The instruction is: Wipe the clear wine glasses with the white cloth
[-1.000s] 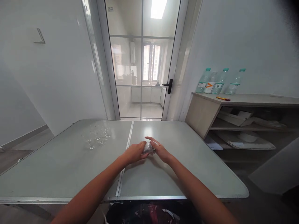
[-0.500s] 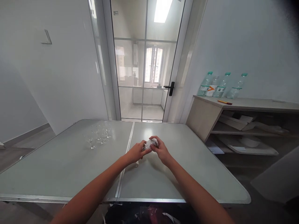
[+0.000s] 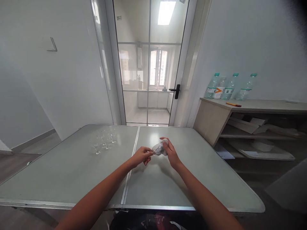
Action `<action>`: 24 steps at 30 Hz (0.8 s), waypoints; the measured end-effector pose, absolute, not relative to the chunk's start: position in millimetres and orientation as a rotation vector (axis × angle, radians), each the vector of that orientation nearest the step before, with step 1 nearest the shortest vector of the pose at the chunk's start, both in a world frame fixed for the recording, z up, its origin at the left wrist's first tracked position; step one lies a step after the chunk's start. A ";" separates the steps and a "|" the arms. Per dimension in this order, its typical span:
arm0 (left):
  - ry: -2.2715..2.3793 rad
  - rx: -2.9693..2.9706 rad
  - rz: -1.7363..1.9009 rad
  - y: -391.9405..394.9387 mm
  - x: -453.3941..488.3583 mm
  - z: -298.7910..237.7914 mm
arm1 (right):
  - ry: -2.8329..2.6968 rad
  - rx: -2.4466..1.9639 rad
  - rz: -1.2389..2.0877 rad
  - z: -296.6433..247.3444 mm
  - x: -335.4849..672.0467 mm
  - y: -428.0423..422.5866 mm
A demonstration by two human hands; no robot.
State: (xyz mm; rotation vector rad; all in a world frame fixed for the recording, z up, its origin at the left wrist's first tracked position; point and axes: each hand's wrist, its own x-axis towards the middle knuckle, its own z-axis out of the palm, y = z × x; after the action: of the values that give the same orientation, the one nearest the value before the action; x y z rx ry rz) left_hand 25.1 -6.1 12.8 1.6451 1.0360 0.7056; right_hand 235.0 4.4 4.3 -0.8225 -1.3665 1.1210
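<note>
Above the middle of the grey folding table (image 3: 72, 179), both my hands hold one small clear glass (image 3: 158, 149), tipped on its side. My right hand (image 3: 169, 151) wraps its fingers round the bowl of the glass. My left hand (image 3: 142, 155) pinches the glass's left end, probably its stem or foot. Several more small clear stemmed glasses (image 3: 103, 143) stand upright in a cluster on the table's left half, well apart from my hands.
A metal seam (image 3: 131, 169) runs down the table's middle. Beyond the table is a glass door (image 3: 150, 64) with a black handle. At the right stands a wooden shelf unit (image 3: 254, 127) with water bottles (image 3: 229, 86) and a pencil on top.
The glass has been lifted off the table and shifted a little right. My left hand has gone from cupping it to pinching its end; my right hand now holds the bowl.
</note>
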 end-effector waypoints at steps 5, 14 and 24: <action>0.824 1.364 0.615 -4.4 20.6 20.3 | -1.370 -0.749 1.103 4.9 237.1 5.0; 1.387 2.126 0.967 -7.7 30.4 9.7 | -1.159 -0.854 0.682 -4.3 238.9 9.5; 1.606 2.627 0.558 -10.4 28.7 -0.1 | -2.208 -0.637 0.337 14.9 237.6 -8.6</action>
State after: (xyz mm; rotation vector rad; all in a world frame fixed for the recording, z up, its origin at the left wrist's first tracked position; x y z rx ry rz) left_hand 28.7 -10.4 -0.1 2.6266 1.6061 0.5585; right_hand 237.6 -8.6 14.9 -0.6367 -2.2077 0.3371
